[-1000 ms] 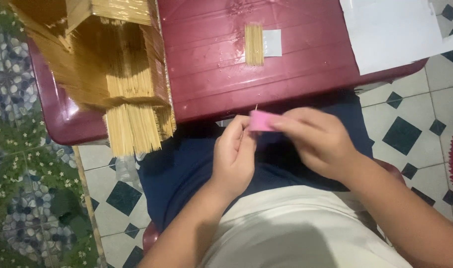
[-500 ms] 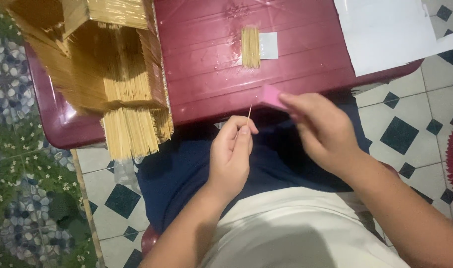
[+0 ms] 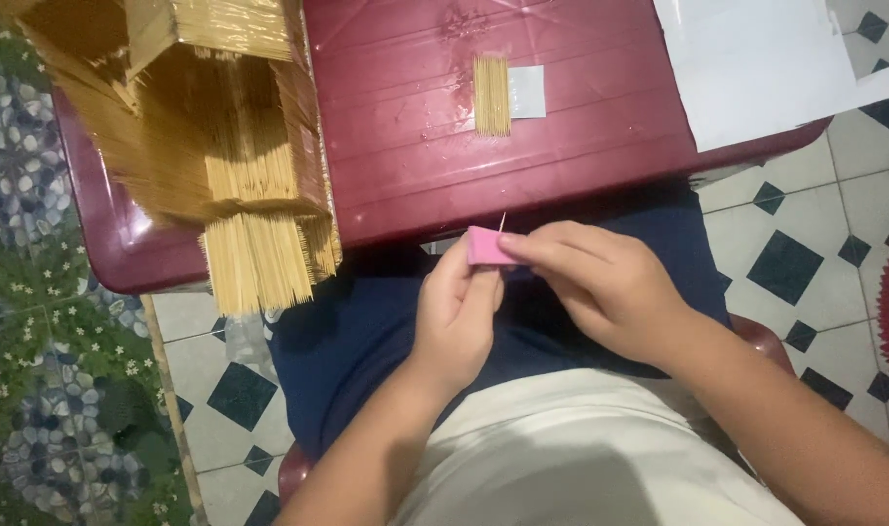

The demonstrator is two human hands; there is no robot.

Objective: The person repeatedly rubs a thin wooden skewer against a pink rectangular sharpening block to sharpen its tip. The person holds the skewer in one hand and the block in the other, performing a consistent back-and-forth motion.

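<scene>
Two hands meet at the middle of the frame, just below the near edge of the tabletop. Half a second ago they were apart, the left hand pinching a thin stick by itself and the right hand carrying the pink paper slip off to the right; now the right hand has brought the slip back against the left hand, as it was a second ago. That return suggests the paper is being worked around the stick.

The left hand is closed, thumb and forefinger pinching the thin wooden stick, whose tip pokes up just above the pink paper slip. The right hand is also closed, its fingertips gripping the slip's right edge, knuckles rounded and wrist angled in from the lower right of the frame. Both forearms run up from the bottom edge over a pale shirt and dark blue lap.

Further out, a small bundle of short sticks lies on a white paper square at the upper middle of the dark red tabletop. At the upper left, a large stack of long sticks overhangs the near edge. A white sheet covers the upper right corner, and patterned floor tiles show at the right.
</scene>
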